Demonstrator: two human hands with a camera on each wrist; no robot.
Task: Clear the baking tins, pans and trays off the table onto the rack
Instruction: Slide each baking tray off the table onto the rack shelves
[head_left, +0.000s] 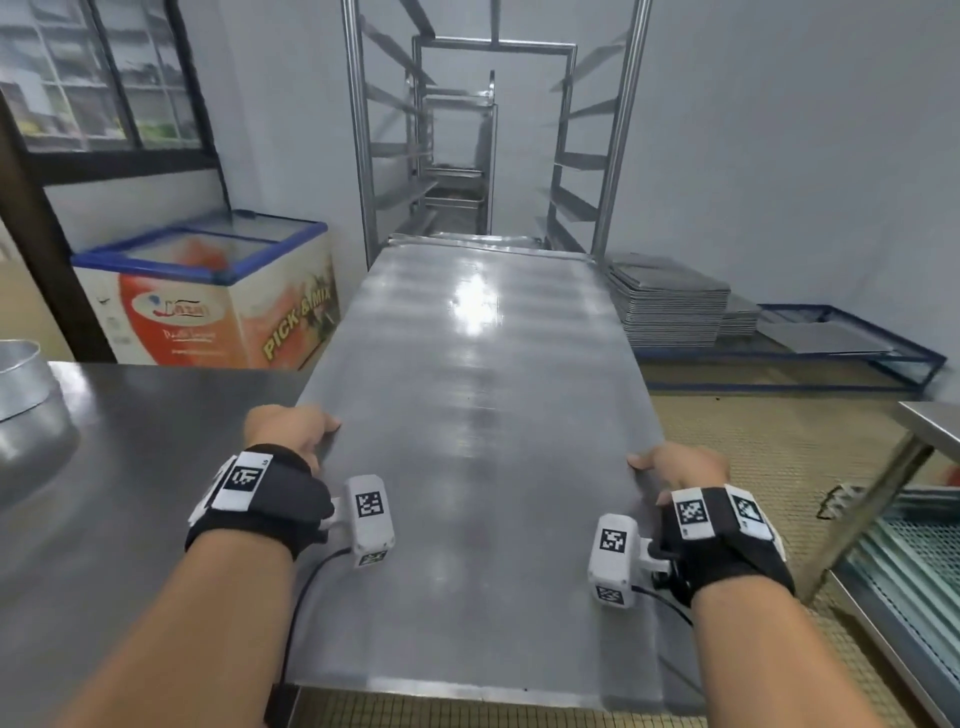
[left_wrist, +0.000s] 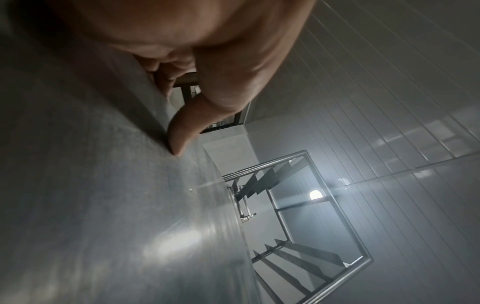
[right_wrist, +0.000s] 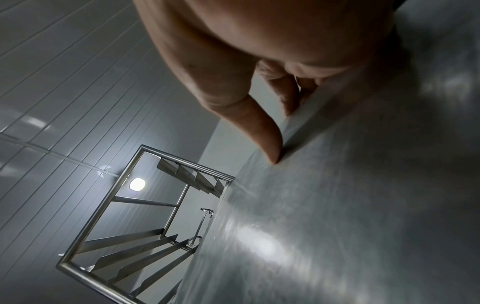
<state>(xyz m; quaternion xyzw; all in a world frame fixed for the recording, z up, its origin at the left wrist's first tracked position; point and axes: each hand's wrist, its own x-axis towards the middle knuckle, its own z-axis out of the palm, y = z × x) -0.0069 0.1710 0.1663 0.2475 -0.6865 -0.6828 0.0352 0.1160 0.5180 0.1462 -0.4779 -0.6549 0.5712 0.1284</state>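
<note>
Both hands pinch the one big tray (head_left: 478, 415) by its long edges, thumbs on top and fingers under: left hand (head_left: 291, 428) on the left edge, right hand (head_left: 680, 467) on the right, far end at the rack (head_left: 618, 130) mouth above trays already shelved. If it skews, I judge a far corner may catch an upright or runner. One tin (head_left: 21, 374) sits on the table (head_left: 130, 467) at its left edge; two tray stacks (head_left: 670, 306) lie on the floor.
</note>
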